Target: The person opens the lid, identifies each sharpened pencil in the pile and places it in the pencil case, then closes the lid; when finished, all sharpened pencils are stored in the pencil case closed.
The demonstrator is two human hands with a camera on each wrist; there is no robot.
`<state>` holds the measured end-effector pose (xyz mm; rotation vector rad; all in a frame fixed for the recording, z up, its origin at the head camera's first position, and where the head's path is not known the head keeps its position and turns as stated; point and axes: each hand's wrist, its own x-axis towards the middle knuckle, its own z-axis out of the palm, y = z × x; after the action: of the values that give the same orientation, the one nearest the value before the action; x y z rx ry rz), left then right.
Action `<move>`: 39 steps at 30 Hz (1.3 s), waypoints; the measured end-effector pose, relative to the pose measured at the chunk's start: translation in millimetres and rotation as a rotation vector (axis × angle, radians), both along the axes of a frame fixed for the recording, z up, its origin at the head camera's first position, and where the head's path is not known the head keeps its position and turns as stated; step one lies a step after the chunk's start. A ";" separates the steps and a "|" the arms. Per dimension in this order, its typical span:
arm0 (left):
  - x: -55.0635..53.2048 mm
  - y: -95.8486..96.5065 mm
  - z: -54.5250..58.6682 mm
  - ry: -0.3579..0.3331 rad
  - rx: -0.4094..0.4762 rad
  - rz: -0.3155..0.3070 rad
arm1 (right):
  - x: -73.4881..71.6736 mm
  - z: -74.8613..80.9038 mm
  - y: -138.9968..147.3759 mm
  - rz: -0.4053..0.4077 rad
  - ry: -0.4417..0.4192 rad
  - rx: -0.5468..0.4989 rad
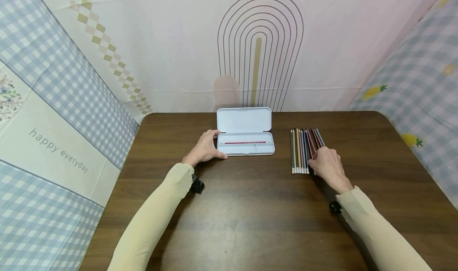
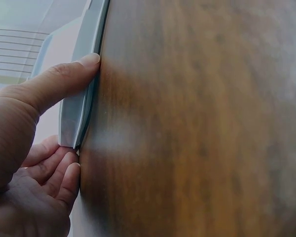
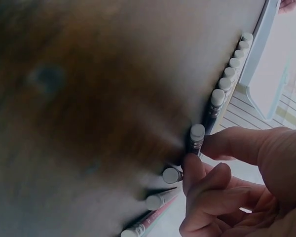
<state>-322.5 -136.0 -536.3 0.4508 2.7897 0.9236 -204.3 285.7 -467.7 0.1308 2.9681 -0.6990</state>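
Note:
A light-blue pencil case [image 1: 237, 149] lies with its lid [image 1: 244, 120] raised at the back of the table. One red pencil [image 1: 245, 142] rests lengthwise inside it. My left hand [image 1: 205, 147] holds the case's left end, thumb along the front wall and fingers curled around the corner, as the left wrist view also shows. To the right, a row of pencils [image 1: 299, 151] lies side by side, white erasers toward me. My right hand [image 1: 328, 165] is over the right part of the row. In the right wrist view, thumb and forefinger pinch one pencil [image 3: 197, 132] near its eraser.
The brown wooden table [image 1: 229, 215] stretches forward to a printed cloth [image 1: 179, 44] hanging behind it. A few pencils [image 3: 159, 200] lie fanned beyond my right fingers. Checked cloth [image 1: 53, 52] hangs along the left side.

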 end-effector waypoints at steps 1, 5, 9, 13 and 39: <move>0.1 0.1 0.4 -0.001 0.002 0.002 | -0.4 -0.1 0.2 0.000 0.000 -0.001; 1.9 0.6 3.5 -0.011 0.017 0.005 | -1.8 -0.4 0.9 -0.001 -0.003 -0.005; 6.3 1.3 9.6 -0.024 0.040 0.004 | -4.0 -1.2 1.3 -0.015 -0.013 -0.001; 9.1 2.2 13.6 -0.032 0.058 0.009 | -4.6 -1.9 2.8 -0.024 -0.038 0.001; 12.7 1.9 19.8 -0.043 0.058 0.006 | 3.6 13.8 5.2 -0.136 0.039 -0.044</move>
<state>-309.9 -134.2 -516.6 0.4264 2.7330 1.0058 -200.7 290.8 -453.9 0.3226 3.0008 -0.7909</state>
